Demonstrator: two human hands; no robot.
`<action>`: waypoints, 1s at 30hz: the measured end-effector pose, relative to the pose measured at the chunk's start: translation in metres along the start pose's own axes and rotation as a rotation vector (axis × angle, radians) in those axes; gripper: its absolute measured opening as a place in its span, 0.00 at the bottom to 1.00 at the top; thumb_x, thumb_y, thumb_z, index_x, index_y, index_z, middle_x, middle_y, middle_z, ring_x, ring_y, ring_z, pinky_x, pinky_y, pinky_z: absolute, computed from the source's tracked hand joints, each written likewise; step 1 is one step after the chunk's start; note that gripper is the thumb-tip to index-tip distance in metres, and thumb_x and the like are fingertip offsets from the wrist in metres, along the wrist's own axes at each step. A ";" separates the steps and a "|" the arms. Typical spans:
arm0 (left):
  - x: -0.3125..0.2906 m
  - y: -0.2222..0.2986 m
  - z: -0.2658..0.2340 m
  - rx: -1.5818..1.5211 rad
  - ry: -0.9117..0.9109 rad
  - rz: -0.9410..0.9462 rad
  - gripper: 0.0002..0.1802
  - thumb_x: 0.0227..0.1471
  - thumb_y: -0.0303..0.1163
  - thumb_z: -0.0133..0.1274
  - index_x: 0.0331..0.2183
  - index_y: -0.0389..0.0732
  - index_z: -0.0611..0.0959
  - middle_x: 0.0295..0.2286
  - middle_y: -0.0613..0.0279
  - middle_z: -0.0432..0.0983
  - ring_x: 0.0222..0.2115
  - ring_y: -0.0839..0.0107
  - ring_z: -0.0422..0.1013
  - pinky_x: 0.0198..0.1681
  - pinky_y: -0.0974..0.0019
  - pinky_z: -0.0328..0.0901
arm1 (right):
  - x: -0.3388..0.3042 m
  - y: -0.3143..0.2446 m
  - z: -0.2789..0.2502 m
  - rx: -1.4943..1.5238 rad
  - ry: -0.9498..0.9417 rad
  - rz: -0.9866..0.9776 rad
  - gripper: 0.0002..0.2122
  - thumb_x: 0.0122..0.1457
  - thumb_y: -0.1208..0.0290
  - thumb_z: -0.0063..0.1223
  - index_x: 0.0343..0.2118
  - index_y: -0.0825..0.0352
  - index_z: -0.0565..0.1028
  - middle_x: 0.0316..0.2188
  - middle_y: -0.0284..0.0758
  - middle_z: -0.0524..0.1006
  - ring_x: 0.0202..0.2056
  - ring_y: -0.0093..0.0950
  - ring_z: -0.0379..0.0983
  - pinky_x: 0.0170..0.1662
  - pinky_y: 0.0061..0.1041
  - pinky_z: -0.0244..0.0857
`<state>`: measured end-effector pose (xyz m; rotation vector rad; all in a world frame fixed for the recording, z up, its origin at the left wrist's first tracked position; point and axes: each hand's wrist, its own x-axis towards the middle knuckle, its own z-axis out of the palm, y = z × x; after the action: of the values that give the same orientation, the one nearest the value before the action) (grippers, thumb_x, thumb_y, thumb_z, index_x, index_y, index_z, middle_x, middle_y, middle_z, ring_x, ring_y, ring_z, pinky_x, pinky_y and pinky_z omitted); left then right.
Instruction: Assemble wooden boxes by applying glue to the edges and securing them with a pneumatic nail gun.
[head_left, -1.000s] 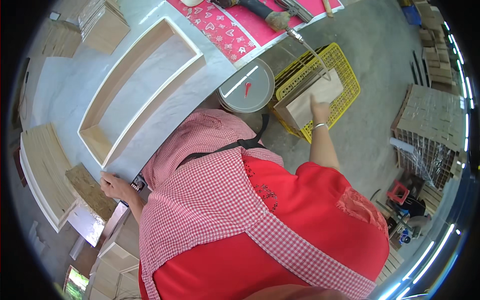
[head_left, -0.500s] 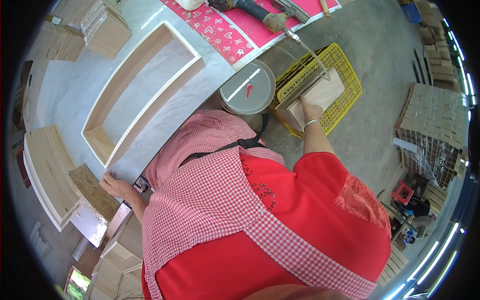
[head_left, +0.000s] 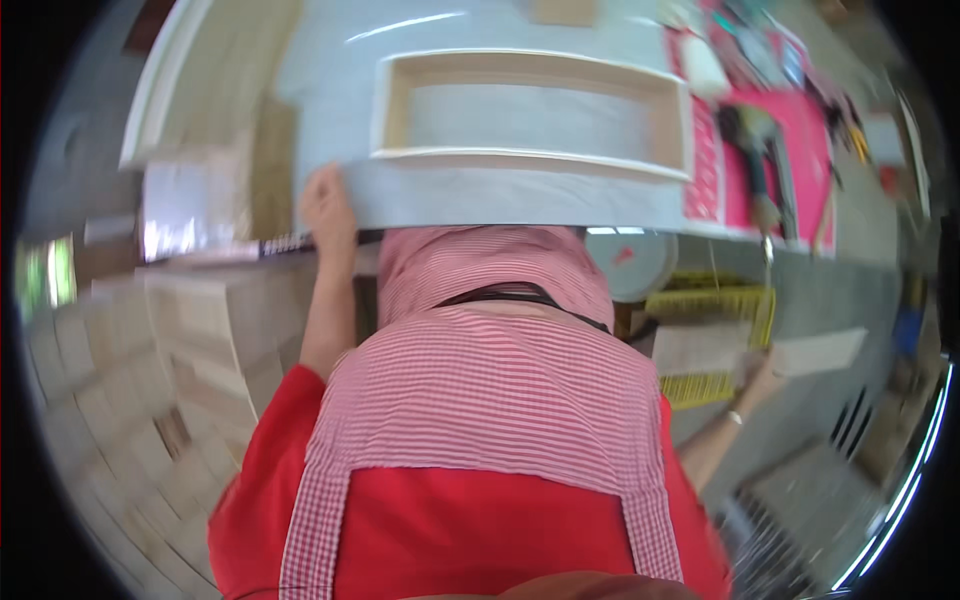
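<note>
My right hand [head_left: 762,378], with a bangle at the wrist, is closed on a thin pale wooden panel [head_left: 822,351]. It is out at my right, beside a yellow plastic crate [head_left: 764,316]. Another flat wooden panel [head_left: 700,349] sits at that crate. On the pale marbled tabletop [head_left: 520,200] lies a long rectangular wooden frame [head_left: 530,157], its inside showing the tabletop. My left hand [head_left: 328,208] rests at the table's near left edge, just left of the frame and apart from it. Motion smears its fingers.
Right of the frame, a pink patterned sheet [head_left: 705,165] carries a power tool [head_left: 755,155] and a white bottle [head_left: 704,68]. A round lidded tin [head_left: 635,270] stands below the table edge. Stacked wooden boards [head_left: 215,90] are at the left, wooden boxes [head_left: 200,330] below them.
My right hand has lifted a wooden panel out to the right of the crate. The view has turned, so the wooden frame now lies straight across ahead. My left hand stays by the table edge.
</note>
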<state>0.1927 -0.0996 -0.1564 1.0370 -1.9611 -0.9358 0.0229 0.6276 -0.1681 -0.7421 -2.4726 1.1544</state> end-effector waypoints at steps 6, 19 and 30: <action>-0.005 0.044 -0.023 0.001 -0.089 -0.027 0.17 0.60 0.33 0.50 0.23 0.32 0.69 0.18 0.57 0.58 0.22 0.75 0.57 0.26 0.65 0.56 | -0.021 -0.248 0.062 0.052 -0.596 -0.720 0.42 0.48 0.72 0.64 0.65 0.70 0.53 0.63 0.45 0.58 0.63 0.35 0.55 0.64 0.37 0.52; -0.007 0.090 -0.026 0.119 -0.259 0.386 0.12 0.48 0.30 0.61 0.36 0.36 0.80 0.31 0.55 0.76 0.38 0.60 0.71 0.43 0.63 0.65 | -0.139 -0.423 0.188 -0.315 -1.150 -1.593 0.51 0.29 0.70 0.64 0.64 0.66 0.55 0.61 0.47 0.61 0.63 0.46 0.55 0.65 0.40 0.50; 0.006 0.103 -0.019 0.284 -0.263 0.530 0.11 0.43 0.31 0.65 0.30 0.35 0.85 0.27 0.55 0.79 0.33 0.58 0.74 0.37 0.60 0.67 | -0.119 -0.425 0.216 -0.394 -1.151 -1.691 0.50 0.30 0.70 0.66 0.64 0.65 0.55 0.62 0.47 0.60 0.62 0.44 0.56 0.65 0.39 0.50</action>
<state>0.1697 -0.0668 -0.0591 0.4986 -2.4702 -0.5248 -0.1198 0.1963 0.0195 2.1428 -2.5330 0.2567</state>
